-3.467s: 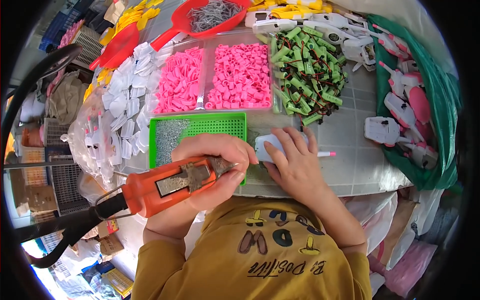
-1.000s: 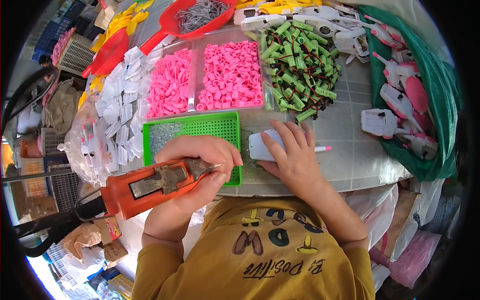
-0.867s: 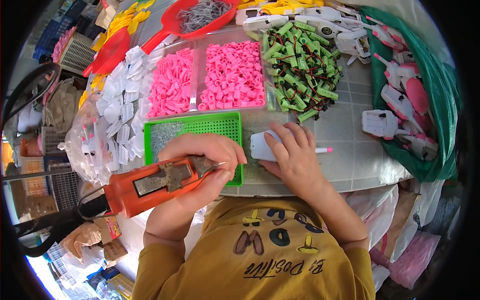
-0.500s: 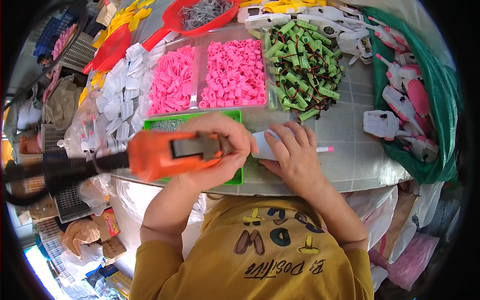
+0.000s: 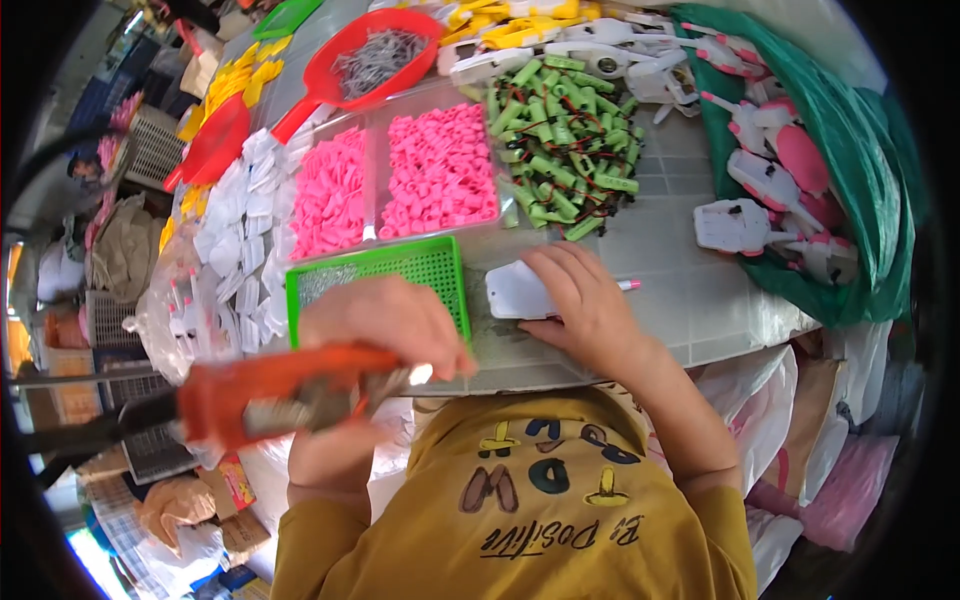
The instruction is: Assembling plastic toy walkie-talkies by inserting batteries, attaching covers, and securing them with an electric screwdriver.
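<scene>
My left hand (image 5: 385, 325), smeared by motion, is closed around an orange power screwdriver (image 5: 265, 395) with a dark cable, and a bright light shows near its front end. Both are in front of the green tray (image 5: 462, 300), whose near part they hide. The tray has a perforated bottom and holds small metal screws (image 5: 325, 283). To the right, my right hand (image 5: 585, 300) grips a flat white plastic casing (image 5: 515, 292) against the table. A thin pink-tipped stem (image 5: 628, 285) sticks out past my fingers on the far side.
Behind the tray, a clear divided box holds pink plastic parts (image 5: 440, 170). Green battery packs with wires (image 5: 570, 150) lie beside it. A red scoop (image 5: 335, 60) holds grey pieces; white parts (image 5: 240, 220) are piled left. A green bag (image 5: 840, 200) with white-and-pink assemblies lies right.
My left hand has pulled the screwdriver left and toward me, away from the casing, whose left end now shows. My right hand stays on the casing. The whole view has shifted slightly.
</scene>
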Demonstrator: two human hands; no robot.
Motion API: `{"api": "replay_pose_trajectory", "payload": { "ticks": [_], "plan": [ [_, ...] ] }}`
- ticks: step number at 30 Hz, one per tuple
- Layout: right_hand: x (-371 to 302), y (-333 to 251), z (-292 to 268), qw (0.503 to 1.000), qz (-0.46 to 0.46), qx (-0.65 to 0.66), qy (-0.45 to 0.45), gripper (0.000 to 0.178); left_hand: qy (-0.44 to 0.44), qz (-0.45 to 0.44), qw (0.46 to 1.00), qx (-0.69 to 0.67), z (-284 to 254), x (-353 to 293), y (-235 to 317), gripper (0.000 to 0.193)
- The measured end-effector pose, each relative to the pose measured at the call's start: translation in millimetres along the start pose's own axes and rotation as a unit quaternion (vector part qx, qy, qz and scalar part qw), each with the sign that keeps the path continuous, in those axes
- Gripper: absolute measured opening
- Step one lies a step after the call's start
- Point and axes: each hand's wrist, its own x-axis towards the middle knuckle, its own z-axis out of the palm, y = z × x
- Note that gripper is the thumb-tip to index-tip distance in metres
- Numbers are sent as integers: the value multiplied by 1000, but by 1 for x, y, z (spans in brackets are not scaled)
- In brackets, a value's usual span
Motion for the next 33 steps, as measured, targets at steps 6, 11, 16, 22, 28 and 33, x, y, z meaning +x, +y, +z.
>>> {"api": "replay_pose_trajectory", "payload": {
  "ticks": [6, 11, 16, 22, 28, 33],
  "plan": [
    [12, -8, -40, 994, -16, 97, 48, 87, -4, -176, 984, -24, -30, 9, -14, 51],
    [9, -7, -60, 990, -69, -97, 70, 86, 9, -368, 925, 93, 0, 15, -54, 48],
    [-18, 5, -46, 922, 77, 53, 377, 72, 52, -252, 961, 103, 23, 29, -66, 47],
    [7, -17, -36, 634, 218, 677, 304, 63, 7, -270, 961, 59, 45, 39, -81, 44],
    [0, 4, -46, 749, 199, 578, 256, 62, -15, -231, 966, 113, 36, 56, -95, 48],
    [5, 21, -60, 932, 106, 222, 265, 55, -34, -49, 944, 324, 43, 99, -64, 42]
  ]
}}
